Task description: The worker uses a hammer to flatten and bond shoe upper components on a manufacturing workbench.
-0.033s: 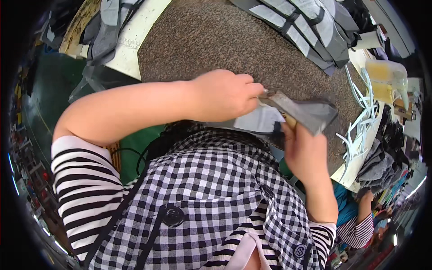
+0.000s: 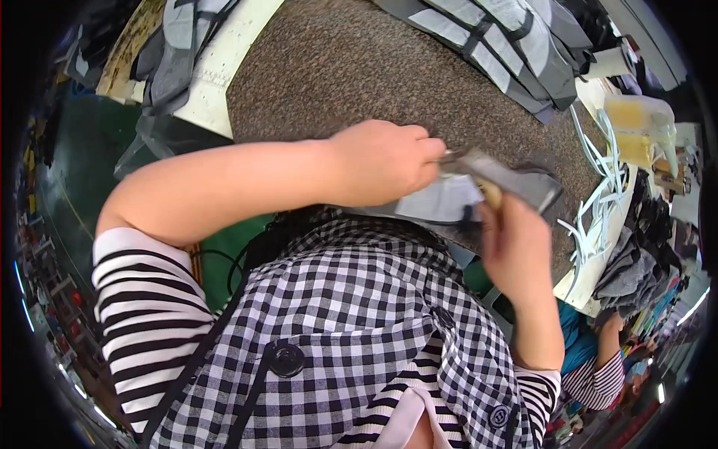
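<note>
My left hand (image 2: 385, 161) reaches across from the left, its fingers closed in a pinch at the edge of a grey fabric piece (image 2: 516, 179). This piece stretches rightward from the fingertips and is partly blurred. Below it lies a grey cut piece with a pale patch (image 2: 440, 200), close against my checked apron. My right hand (image 2: 520, 239) is curled around a narrow yellowish thing (image 2: 490, 193), close beside the grey fabric. Motion blur and the fingers hide most of that thing, so its kind does not show.
Brown speckled carpet (image 2: 336, 71) covers the worktop. Strapped grey pieces (image 2: 493, 45) lie at the far right, more grey pieces (image 2: 168, 71) at the far left. Pale blue strips (image 2: 597, 217), a yellowish plastic container (image 2: 636, 127) and dark cloths (image 2: 632, 266) are on the right. Another person's arm (image 2: 609, 344) shows below them.
My right hand has moved slightly right and down with the yellowish thing. The grey fabric has shifted a little, and my left hand keeps its pinch.
</note>
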The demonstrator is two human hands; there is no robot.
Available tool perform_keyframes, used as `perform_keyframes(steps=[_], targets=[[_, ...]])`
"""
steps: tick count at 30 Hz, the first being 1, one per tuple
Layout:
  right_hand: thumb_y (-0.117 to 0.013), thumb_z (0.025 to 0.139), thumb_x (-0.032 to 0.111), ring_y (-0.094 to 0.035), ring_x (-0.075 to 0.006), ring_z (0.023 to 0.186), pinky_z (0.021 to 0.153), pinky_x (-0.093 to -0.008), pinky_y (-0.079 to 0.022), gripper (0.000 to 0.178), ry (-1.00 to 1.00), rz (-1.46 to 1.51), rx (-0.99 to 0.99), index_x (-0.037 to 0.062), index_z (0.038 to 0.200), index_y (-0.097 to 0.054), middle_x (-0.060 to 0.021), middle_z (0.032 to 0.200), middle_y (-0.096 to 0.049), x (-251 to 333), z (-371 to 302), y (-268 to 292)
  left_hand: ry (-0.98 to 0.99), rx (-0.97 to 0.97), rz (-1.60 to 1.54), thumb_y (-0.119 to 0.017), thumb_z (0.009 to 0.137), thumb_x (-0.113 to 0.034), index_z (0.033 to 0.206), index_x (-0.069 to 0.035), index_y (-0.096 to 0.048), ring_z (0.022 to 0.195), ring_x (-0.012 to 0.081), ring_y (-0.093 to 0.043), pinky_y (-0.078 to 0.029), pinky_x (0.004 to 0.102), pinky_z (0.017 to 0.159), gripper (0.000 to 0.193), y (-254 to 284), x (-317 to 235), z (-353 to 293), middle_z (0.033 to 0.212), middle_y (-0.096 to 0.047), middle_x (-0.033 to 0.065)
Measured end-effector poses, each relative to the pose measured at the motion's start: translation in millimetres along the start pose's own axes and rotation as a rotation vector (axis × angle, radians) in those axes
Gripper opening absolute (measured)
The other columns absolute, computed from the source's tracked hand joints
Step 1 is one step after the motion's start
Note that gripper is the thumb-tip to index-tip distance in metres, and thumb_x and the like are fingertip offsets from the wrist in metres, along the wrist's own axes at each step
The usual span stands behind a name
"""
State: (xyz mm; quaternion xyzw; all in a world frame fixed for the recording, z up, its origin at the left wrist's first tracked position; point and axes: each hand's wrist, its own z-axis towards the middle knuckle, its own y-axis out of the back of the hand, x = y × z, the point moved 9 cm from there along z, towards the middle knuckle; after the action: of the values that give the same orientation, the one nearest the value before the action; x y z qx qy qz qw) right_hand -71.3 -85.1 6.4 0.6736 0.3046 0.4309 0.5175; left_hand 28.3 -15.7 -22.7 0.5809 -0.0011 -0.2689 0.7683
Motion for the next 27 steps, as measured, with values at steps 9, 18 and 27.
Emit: perform_keyframes(steps=[9, 18, 27], targets=[[-0.058, 0.089, 0.013, -0.061, -0.0396, 0.071, 0.059, -0.0482, -0.047, 0.014, -0.184, 0.002, -0.110, 0.0023, 0.098, -0.056, -0.0197, 0.081, -0.060, -47.5, -21.6, 6.6, 0.153, -0.057, -0.190, -0.067, 0.074, -0.012, 0.091, -0.007, -0.065, 0.080, 0.0255, -0.055, -0.048, 0.0368, 0.070, 0.018, -15.9, 18.7, 44.5, 0.085, -0.057, 0.0055], [-0.057, 0.089, 0.013, -0.062, -0.0400, 0.073, 0.064, -0.0475, -0.050, 0.020, -0.119, 0.090, -0.072, 0.0020, 0.105, -0.055, -0.0190, 0.087, -0.061, -41.6, -18.6, -0.9, 0.287, 0.103, -0.206, -0.059, 0.076, -0.014, 0.098, -0.001, -0.065, 0.091, 0.0221, -0.055, -0.046, 0.0348, 0.081, 0.027, -9.0, 27.7, 26.9, 0.093, -0.057, 0.0069], [-0.058, 0.085, 0.010, -0.061, -0.0395, 0.074, 0.062, -0.0472, -0.049, 0.019, -0.077, 0.124, -0.044, 0.0038, 0.101, -0.051, -0.0179, 0.082, -0.060, -31.7, -11.1, -3.1, 0.141, 0.057, 0.062, -0.061, 0.075, -0.014, 0.096, -0.009, -0.068, 0.087, 0.0212, -0.057, -0.044, 0.0371, 0.084, 0.022, 1.6, 10.6, 12.6, 0.089, -0.060, 0.0031]])
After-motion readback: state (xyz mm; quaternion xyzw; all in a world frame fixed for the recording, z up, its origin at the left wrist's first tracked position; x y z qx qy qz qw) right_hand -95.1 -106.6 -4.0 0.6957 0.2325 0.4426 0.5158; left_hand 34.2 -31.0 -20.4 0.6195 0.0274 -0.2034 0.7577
